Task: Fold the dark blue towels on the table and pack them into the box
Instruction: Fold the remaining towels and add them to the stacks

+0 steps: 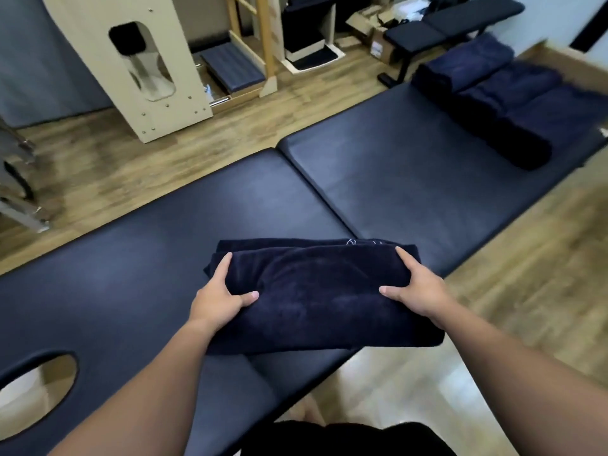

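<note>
Now I have the folded dark blue towel (pixel 316 291) gripped at both short ends, left hand (pixel 220 294) at nine o'clock and right hand (pixel 418 291) at three, thumbs on top and fingers tucked under. It sits at the near edge of the table (pixel 411 179), partly overhanging. To carry it well I judge I should lift both ends level, keeping the layers pinched. Other folded towels (pixel 503 103) wait at two o'clock; the box I cannot make out.

A black weight bench (pixel 450 26) stands beyond the table; open cardboard boxes (pixel 371 31) beside it; a pale wooden ladder (pixel 253 37).
</note>
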Demonstrator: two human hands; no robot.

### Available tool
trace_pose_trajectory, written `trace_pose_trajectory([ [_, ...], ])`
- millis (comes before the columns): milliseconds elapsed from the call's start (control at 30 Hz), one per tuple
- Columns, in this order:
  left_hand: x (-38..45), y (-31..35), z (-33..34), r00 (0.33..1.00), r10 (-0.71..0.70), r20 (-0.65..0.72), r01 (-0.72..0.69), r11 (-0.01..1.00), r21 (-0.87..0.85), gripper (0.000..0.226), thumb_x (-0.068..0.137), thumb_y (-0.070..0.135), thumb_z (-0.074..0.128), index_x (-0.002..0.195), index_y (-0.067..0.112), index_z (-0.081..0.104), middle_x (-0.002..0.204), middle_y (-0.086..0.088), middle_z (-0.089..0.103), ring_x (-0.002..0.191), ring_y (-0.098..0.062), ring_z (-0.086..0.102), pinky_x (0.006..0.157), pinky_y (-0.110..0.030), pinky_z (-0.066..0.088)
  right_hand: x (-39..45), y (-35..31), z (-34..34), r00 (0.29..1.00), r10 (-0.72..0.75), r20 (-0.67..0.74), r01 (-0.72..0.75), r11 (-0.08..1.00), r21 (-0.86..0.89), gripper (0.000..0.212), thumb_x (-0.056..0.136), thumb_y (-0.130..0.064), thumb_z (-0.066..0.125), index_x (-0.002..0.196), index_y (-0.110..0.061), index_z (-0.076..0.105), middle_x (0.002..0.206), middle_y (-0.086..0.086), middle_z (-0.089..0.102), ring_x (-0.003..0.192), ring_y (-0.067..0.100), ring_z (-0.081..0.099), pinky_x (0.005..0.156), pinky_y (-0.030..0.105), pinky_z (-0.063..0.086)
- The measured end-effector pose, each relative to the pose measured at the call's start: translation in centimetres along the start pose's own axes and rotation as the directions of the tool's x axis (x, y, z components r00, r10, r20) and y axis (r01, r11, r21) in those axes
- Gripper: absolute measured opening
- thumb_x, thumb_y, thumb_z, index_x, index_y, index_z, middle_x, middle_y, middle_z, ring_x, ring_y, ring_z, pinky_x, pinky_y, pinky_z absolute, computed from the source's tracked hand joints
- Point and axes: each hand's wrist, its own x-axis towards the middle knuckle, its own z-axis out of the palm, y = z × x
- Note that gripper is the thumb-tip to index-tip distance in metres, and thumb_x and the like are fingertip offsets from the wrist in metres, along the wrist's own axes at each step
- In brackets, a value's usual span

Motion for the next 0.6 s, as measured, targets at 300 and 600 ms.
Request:
trace_pose_trajectory([
  [300, -6.0, 6.3, 10.4, 0.965, 0.203, 0.169, -0.231, 0.958, 0.168, 0.095, 0.073, 0.045, 0.086, 0.146, 0.065, 0.028, 0.133, 0.016, 0.062, 0.123, -0.019, 0.059, 0.110, -0.040, 0.044, -8.2, 15.0, -4.3, 0.986, 0.122, -0.113, -0.117, 0.992, 0.054, 0.092, 0.079, -0.042, 0.080, 0.154, -0.048, 0.028, 0.134, -0.006, 0.063, 0.119, 0.024, 0.060, 0.094, 0.033, 0.047],
  [600, -13.3, 13.4, 26.1, 0.845, 0.371, 0.385, -0.484, 0.836, 0.257, 0.085, 0.078, 0.028, 0.086, 0.148, 0.048, 0.041, 0.125, 0.018, 0.064, 0.107, -0.007, 0.060, 0.094, -0.026, 0.044, -18.4, 31.1, -8.8, 0.902, 0.372, -0.221, -0.335, 0.923, 0.188, 0.087, 0.080, -0.043, 0.075, 0.151, -0.056, 0.026, 0.108, -0.011, 0.066, 0.090, 0.015, 0.059, 0.081, 0.031, 0.050],
])
